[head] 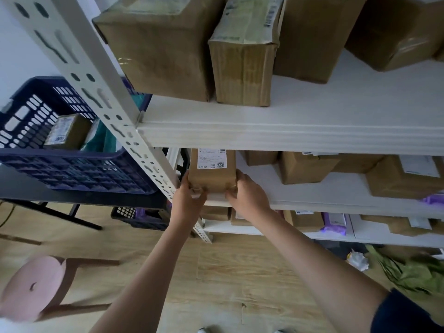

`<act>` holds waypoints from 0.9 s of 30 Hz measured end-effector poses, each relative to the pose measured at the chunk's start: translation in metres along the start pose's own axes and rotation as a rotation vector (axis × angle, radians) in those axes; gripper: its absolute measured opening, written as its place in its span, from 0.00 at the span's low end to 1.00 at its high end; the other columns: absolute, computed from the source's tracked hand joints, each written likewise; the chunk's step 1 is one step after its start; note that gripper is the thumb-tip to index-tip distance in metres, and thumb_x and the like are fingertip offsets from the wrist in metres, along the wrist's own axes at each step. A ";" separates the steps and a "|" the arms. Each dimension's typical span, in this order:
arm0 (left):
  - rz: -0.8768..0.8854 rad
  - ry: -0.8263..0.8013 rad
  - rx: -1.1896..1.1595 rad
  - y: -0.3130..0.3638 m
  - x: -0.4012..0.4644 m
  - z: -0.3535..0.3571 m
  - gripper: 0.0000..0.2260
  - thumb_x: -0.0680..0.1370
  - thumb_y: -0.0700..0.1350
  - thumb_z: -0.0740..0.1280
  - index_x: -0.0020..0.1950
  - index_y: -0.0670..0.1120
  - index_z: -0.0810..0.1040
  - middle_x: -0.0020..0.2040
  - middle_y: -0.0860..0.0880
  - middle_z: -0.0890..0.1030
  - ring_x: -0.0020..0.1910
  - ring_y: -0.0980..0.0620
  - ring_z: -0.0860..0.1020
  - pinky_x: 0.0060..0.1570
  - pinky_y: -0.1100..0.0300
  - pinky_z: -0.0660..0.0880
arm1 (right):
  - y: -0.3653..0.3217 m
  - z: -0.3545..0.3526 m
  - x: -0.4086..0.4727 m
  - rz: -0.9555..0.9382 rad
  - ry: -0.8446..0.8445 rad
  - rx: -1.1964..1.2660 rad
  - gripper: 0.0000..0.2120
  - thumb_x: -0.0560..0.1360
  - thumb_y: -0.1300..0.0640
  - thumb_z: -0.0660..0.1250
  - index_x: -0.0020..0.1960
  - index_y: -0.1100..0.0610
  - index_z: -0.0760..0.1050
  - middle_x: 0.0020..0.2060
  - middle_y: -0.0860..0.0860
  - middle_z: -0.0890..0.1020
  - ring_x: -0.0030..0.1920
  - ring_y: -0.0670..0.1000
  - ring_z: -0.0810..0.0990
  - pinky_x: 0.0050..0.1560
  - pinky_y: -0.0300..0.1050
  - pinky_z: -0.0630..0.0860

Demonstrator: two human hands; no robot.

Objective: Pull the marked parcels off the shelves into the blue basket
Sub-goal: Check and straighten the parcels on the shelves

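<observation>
A brown cardboard parcel (212, 175) with a white label on top sits at the left end of the middle shelf (312, 205), its near end at the shelf's front edge. My left hand (189, 197) grips its near left corner. My right hand (247, 193) grips its near right corner. The blue basket (72, 169) stands to the left on a dark table, past the white shelf post (115, 109). It holds a small brown labelled box (68, 132) and a teal bag (101, 138).
Several larger brown boxes (163, 46) fill the top shelf (288, 138). More parcels (305, 168) lie on the middle and bottom shelves, some purple. A pink stool (36, 287) stands at lower left on the wooden floor. A second blue crate (139, 216) sits under the table. Green leaves (418, 272) lie at right.
</observation>
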State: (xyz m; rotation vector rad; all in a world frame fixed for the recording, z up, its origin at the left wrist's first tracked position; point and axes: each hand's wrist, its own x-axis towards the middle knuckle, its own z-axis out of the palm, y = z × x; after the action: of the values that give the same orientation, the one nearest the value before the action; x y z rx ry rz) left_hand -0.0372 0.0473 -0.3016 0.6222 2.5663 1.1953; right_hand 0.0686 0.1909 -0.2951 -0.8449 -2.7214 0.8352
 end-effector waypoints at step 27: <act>0.251 -0.176 0.141 0.065 -0.109 0.029 0.19 0.79 0.39 0.66 0.71 0.43 0.73 0.68 0.46 0.75 0.63 0.47 0.76 0.61 0.57 0.73 | 0.081 -0.111 -0.121 0.168 0.024 0.024 0.21 0.79 0.49 0.63 0.70 0.55 0.70 0.60 0.47 0.78 0.47 0.47 0.78 0.44 0.42 0.72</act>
State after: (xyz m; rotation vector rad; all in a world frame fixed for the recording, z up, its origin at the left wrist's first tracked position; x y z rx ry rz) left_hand 0.0878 0.0524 -0.2654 1.0585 2.4915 0.9831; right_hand 0.2419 0.2290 -0.2486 -1.0830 -2.6423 0.8805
